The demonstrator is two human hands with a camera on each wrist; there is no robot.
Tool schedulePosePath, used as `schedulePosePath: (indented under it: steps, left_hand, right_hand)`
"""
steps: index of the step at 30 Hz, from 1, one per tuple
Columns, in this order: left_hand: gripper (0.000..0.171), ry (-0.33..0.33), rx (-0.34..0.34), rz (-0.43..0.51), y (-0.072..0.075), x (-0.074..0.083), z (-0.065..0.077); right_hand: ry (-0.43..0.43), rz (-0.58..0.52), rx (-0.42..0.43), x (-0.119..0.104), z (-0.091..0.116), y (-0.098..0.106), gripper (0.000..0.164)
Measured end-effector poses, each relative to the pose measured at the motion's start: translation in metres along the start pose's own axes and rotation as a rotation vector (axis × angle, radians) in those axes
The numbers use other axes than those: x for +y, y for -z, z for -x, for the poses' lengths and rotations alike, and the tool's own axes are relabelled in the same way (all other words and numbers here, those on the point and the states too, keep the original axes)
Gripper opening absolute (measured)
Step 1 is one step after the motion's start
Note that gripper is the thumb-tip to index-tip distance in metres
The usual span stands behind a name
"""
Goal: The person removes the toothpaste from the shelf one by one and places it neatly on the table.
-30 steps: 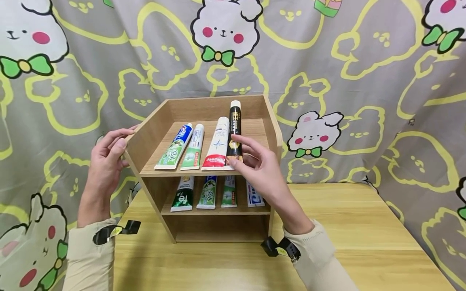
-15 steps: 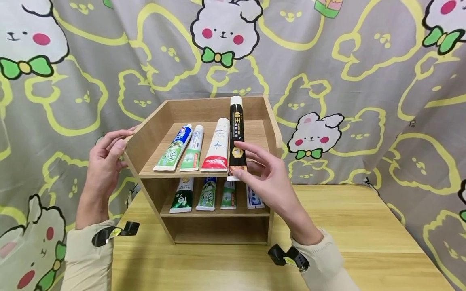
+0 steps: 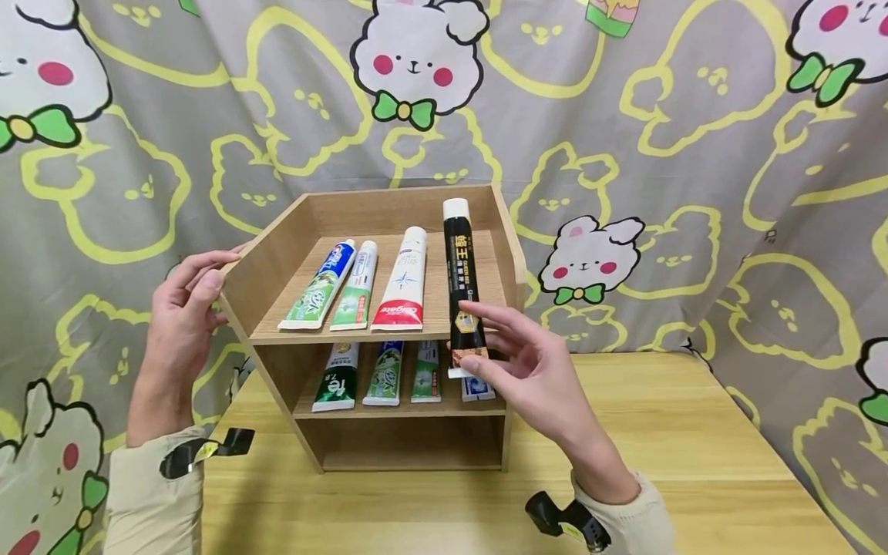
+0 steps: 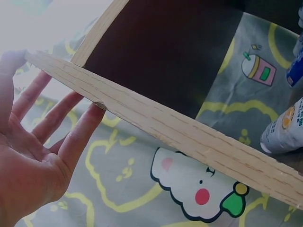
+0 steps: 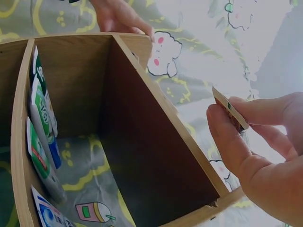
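Note:
My right hand [image 3: 537, 362] pinches a black toothpaste tube [image 3: 461, 266] by its flat crimped end, thumb on one side and fingers on the other. Its white cap points up and back, and the end juts past the front edge of the top shelf. In the right wrist view only the tube's end [image 5: 230, 111] shows between the fingertips. My left hand [image 3: 180, 324] grips the upper left side panel of the wooden shelf unit [image 3: 267, 266]. On its top lie a Colgate tube [image 3: 402, 281], a green-and-white tube [image 3: 357, 285] and a blue-green tube [image 3: 319, 285].
The middle shelf bears several more tubes, a dark green one [image 3: 338, 378] at its left; the rightmost tube [image 3: 479, 388] is partly covered by the black one. The unit stands on a wooden table [image 3: 624, 447], before a patterned curtain [image 3: 666, 139].
My right hand has drawn the black tube away from beside the Colgate tube, rightward and forward over the shelf's front edge. The left hand keeps its place on the side panel.

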State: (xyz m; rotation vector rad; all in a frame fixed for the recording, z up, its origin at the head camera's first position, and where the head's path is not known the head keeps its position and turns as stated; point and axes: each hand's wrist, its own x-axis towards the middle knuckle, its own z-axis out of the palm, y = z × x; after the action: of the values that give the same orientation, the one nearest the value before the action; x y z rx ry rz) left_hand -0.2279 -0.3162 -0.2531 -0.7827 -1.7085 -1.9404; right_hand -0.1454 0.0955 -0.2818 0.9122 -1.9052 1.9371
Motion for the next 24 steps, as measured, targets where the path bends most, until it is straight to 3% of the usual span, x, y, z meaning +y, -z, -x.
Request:
schedulePosePath:
  steps: [12,19,24]
  left_hand:
    - [0.03,-0.009,-0.002,0.049,-0.003,-0.003,-0.003]
    - [0.03,0.0,0.025,0.027,0.0,-0.002,0.001]
    - [0.03,-0.007,0.011,0.075,-0.001,-0.002,-0.001]
  right_hand:
    - [0.021,0.034,0.04,-0.002,0.02,0.018,0.054]
    - [0.034,0.016,0.045,-0.002,0.036,0.024,0.054]
    - [0.059,0.012,0.043,0.003,0.042,0.033,0.054]
